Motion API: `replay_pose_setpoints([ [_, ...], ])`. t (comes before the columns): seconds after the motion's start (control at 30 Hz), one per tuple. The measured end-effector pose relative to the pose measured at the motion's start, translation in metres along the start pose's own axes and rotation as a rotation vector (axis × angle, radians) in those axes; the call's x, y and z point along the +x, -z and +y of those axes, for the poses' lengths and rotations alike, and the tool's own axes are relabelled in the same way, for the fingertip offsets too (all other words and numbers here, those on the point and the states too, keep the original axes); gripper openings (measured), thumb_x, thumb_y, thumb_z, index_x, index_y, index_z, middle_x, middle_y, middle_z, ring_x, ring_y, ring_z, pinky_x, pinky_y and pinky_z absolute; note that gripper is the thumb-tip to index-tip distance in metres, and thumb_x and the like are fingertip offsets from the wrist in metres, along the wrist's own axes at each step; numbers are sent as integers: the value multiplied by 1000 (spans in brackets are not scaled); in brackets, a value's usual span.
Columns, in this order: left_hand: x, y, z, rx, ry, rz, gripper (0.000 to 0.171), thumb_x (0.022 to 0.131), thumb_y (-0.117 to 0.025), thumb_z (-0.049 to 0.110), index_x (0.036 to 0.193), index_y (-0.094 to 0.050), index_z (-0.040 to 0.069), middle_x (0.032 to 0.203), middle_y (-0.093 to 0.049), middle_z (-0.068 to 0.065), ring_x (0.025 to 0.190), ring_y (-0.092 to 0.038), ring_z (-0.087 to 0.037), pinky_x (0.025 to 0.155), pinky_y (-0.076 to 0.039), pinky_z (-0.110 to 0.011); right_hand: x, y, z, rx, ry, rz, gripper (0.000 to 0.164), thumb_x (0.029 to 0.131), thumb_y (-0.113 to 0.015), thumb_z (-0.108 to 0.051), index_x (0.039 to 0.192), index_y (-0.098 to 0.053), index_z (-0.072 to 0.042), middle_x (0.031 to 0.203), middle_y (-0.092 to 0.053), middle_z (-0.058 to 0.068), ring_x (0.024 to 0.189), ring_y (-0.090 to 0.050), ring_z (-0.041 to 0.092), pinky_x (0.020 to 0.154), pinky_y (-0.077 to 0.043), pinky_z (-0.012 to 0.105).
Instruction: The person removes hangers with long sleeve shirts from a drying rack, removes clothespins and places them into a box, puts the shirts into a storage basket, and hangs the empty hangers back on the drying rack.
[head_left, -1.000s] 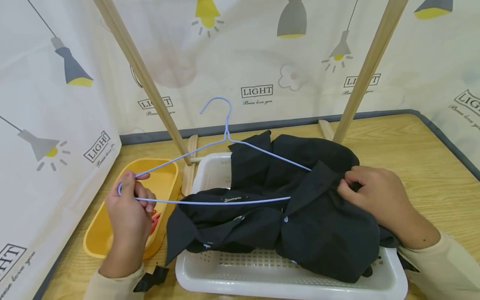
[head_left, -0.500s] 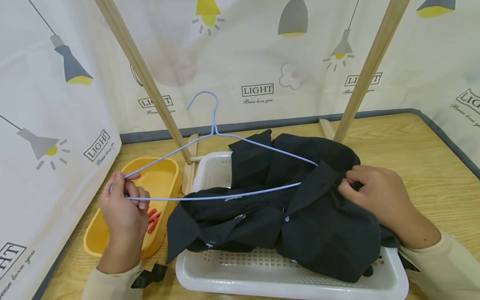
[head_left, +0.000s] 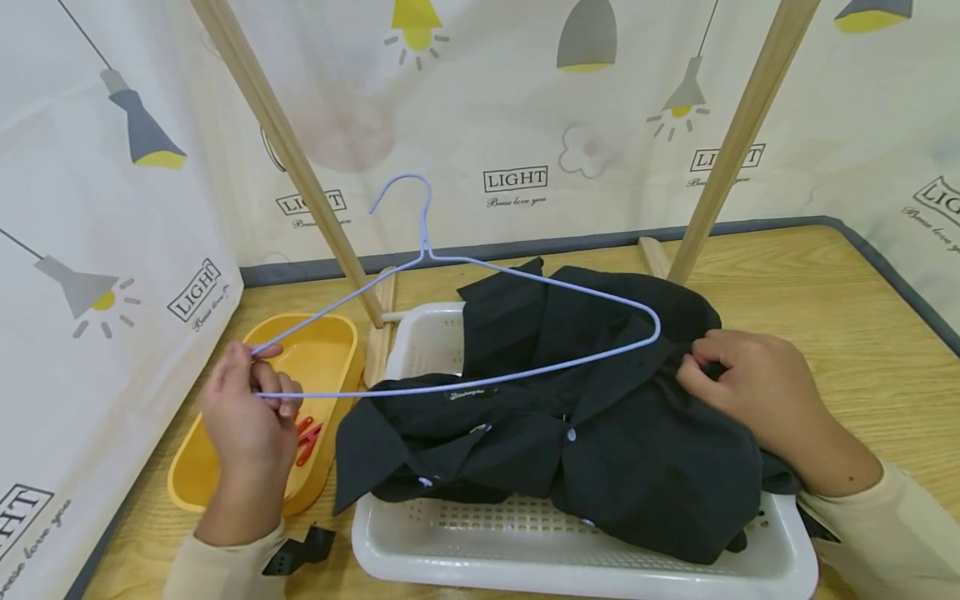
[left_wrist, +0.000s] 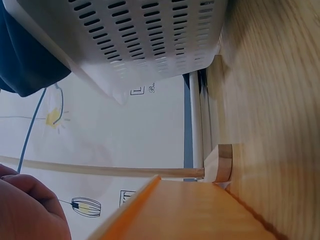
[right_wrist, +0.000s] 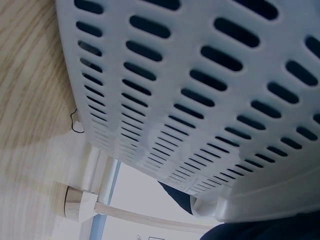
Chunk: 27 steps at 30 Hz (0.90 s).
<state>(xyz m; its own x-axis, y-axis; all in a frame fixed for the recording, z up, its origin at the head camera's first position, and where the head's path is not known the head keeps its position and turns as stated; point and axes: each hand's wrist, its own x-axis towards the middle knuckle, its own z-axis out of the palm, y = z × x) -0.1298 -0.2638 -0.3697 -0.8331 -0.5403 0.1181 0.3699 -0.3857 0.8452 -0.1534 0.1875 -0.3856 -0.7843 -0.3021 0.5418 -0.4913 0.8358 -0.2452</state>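
Note:
A light blue wire hanger (head_left: 425, 246) is held up by my left hand (head_left: 251, 425), whose fingers and thumb grip its left end. The hanger's right end shows whole, lying over the collar of a black button-up shirt (head_left: 660, 475). My right hand (head_left: 750, 400) pinches the shirt at its right side, near the collar. The shirt lies bunched across a white perforated basket (head_left: 585, 575), collar spread toward the left. In the left wrist view, part of my left hand (left_wrist: 32, 210) shows beneath the hanger wire. The right wrist view shows basket wall and dark cloth; my right hand is hidden there.
A yellow tray (head_left: 187, 475) holding red clothespins (head_left: 307, 442) stands left of the basket, under my left hand. Two slanting wooden posts (head_left: 288, 158) of a rack rise behind the basket. A printed cloth wall (head_left: 517, 108) encloses the wooden table (head_left: 810, 292).
The hanger has shifted left and up, then its right end has come out from under the shirt's collar into view. My right hand has stayed in place on the shirt.

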Motion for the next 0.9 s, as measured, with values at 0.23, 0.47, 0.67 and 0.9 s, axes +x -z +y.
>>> replay_pose_setpoints([
  [0.23, -8, -6, 1, 49, 2, -50, 39, 103, -52, 28, 87, -62, -5, 46, -36, -1, 32, -30, -13, 35, -30, -20, 1, 4, -1, 19, -43, -63, 21, 81, -72, -19, 66, -57, -22, 54, -39, -13, 51, -34, 3, 49, -27, 24],
  [0.47, -18, -12, 3, 212, 103, -184, 37, 103, -52, 34, 92, -64, 0, 47, -37, 0, 34, -35, -14, 38, -35, -20, 3, 6, -3, 23, -92, -99, 22, 85, -73, -22, 105, -65, -15, 64, -51, -6, 50, -35, 2, 48, -27, 25],
  [0.67, -20, -14, 1, 393, 204, -305, 35, 107, -43, 36, 97, -64, 9, 51, -42, 3, 41, -43, -13, 46, -43, -20, 4, 5, -4, 73, -75, -36, 35, 82, -77, -20, 116, -67, -17, 84, -66, 0, 60, -51, 5, 52, -38, 28],
  [0.9, -21, -14, 2, 453, 228, -314, 39, 105, -44, 43, 100, -63, 9, 52, -42, 3, 43, -43, -13, 46, -44, -21, 4, 12, 0, 278, -6, -18, 25, 95, -64, -9, 117, -72, -16, 103, -60, -3, 92, -50, 0, 79, -38, 18],
])
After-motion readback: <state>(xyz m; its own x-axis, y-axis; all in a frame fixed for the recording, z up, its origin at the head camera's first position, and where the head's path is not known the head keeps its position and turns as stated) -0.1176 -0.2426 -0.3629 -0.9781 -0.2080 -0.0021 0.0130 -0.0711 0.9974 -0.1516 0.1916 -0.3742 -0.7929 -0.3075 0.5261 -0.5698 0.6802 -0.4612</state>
